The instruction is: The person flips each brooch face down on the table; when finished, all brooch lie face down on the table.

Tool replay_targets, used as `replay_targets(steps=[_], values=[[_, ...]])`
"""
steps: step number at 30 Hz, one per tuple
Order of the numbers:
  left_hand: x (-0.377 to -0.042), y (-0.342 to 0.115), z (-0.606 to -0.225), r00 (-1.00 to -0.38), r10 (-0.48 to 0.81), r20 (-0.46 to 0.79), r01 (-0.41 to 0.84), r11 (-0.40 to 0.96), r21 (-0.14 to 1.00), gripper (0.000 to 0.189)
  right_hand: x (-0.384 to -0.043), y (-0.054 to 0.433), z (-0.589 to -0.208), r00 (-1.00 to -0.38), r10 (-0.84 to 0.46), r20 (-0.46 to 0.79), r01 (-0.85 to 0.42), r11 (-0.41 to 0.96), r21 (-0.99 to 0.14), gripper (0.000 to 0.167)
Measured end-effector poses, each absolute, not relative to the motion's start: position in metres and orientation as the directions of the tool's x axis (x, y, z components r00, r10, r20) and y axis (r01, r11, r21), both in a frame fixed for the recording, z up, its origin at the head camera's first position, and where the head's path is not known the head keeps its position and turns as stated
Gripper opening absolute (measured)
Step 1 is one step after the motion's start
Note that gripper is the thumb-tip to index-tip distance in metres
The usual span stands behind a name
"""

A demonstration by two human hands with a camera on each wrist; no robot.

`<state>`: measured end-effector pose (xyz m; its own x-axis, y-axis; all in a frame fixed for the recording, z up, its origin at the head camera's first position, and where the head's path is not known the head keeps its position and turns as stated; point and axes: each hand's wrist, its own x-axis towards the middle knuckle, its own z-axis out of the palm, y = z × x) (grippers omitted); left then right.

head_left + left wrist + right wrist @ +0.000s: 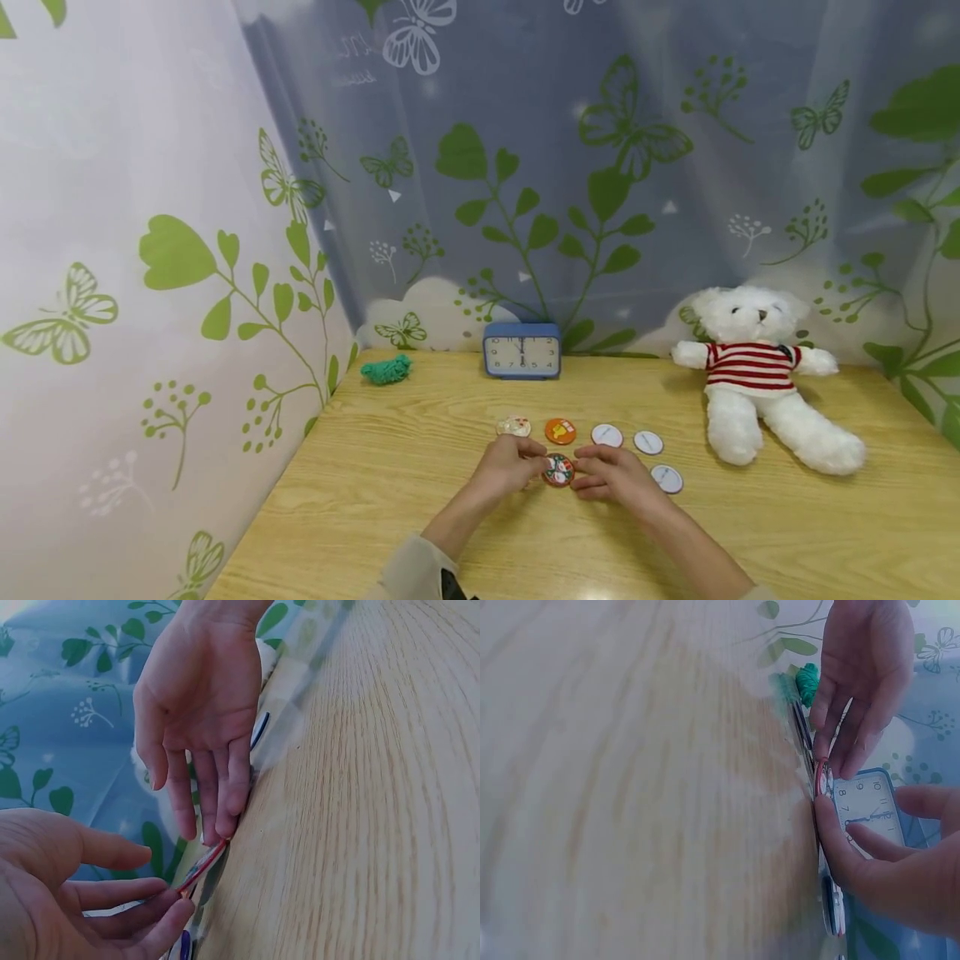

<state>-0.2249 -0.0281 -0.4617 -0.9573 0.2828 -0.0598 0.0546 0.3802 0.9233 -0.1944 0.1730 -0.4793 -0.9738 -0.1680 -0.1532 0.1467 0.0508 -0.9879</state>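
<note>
Your left hand (512, 464) and right hand (619, 477) are touching, ungripping, opposite edges of the patterned badge (559, 471) near the orange badge (560, 431); the head view is showing a teddy bear (756, 367), the right wrist view isn't.

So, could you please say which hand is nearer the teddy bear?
Right. In the head view, the right hand is at the patterned badge's right edge, left of the teddy bear; the left hand is farther left, at the badge's opposite edge.

Left hand (49, 866) at red-rimmed disc (205, 864)
</note>
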Motion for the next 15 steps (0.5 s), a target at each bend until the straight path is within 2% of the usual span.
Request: replay_targets(steps=[8,15], values=[[-0.2252,-0.0225,-0.4697,-0.957,0.289,-0.04,0.041,0.266,0.963,0.023,-0.1922,0.1723,-0.4787,-0.975,-0.172,-0.142,0.136,0.046,-0.99,0.045],[-0.2243,-0.0183,-0.4699,-0.958,0.284,-0.033,0.031,0.22,0.975,0.023,-0.1912,0.1708,-0.4779,-0.975,-0.169,-0.147,0.136,0.072,-0.988,0.044]])
